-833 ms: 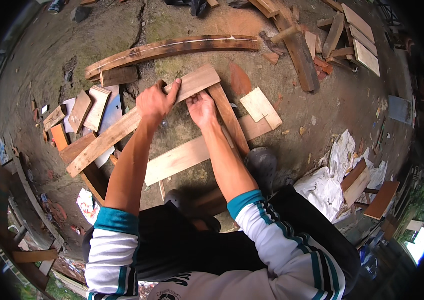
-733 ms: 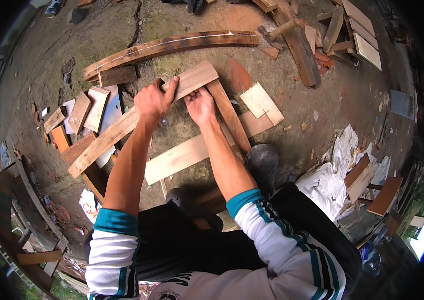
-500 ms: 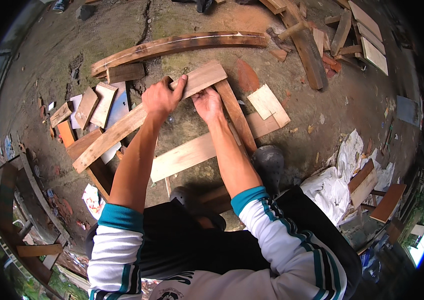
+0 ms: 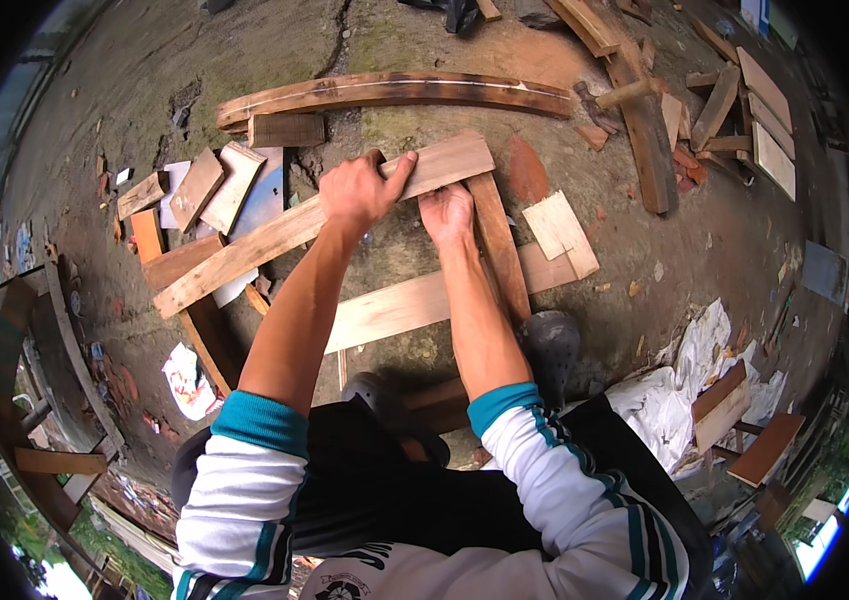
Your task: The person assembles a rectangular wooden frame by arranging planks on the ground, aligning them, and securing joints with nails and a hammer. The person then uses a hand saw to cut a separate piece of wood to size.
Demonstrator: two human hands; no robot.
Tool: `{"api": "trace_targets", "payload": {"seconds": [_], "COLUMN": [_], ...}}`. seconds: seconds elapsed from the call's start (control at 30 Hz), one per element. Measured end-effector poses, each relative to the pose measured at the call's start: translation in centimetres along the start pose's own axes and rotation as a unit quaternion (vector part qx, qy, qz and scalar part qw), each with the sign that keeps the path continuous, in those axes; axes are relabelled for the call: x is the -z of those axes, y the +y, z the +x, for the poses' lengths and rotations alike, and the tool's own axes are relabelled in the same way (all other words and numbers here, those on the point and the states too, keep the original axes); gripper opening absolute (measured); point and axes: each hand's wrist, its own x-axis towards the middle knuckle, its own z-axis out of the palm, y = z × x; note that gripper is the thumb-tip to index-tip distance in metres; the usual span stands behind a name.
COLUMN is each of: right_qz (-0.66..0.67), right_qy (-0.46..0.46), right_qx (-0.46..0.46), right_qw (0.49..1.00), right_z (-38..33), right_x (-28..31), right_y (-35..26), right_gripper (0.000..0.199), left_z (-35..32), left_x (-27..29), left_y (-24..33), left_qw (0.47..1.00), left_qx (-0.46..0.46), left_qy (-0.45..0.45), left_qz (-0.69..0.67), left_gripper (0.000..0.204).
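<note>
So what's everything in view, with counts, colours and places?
Plank: 1, light brown, centre
Narrow board: 1, brown, right of centre
Pale board: 1, beige, centre
Long beam: 1, brown, upper centre
Hammer: 1, brown-handled, upper right
Offcuts: several, browns, left
Sheeting: uncertain, white, lower right
Crumpled scrap: 1, whitish, lower left
Shoes: 2, grey, lower centre
Sleeves: 2, white and teal, bottom
Left hand: 1, bare, gripping plank
Right hand: 1, bare, partly under plank

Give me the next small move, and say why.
I'd probably steady the long plank over the upper end of the brown board beside the right hand: the plank's right end overlaps that board in view, the left hand grips the plank, and the right is palm up at its near edge.
</note>
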Motion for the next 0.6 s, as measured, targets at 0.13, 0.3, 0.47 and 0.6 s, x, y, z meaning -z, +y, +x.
{"api": "trace_targets", "payload": {"seconds": [0.13, 0.3, 0.47, 0.6], "right_qz": [-0.009, 0.063, 0.080, -0.070], "right_qy": [0.022, -0.059, -0.056, 0.049], "right_qx": [0.014, 0.022, 0.058, 0.000], "right_qw": [1.000, 0.996, 0.994, 0.996], "right_z": [-1.1, -1.3, -7.2, -7.3], "right_x": [-1.3, 2.7, 2.3, 2.5], "right_y": [1.0, -0.4, -0.2, -2.3], "right_gripper": [0.031, 0.018, 0.014, 0.015], "left_z": [-0.1, 0.3, 0.0, 0.3], "left_x": [-0.1, 0.1, 0.0, 0.1], "left_y": [-1.1, 0.2, -0.7, -0.6], "left_qw": [1.000, 1.000, 1.000, 1.000], "left_qx": [0.011, -0.009, 0.005, -0.006], "left_qy": [-0.007, -0.021, -0.028, -0.023], "left_qz": [0.003, 0.003, -0.001, 0.003], "left_gripper": [0.076, 0.077, 0.078, 0.084]}}
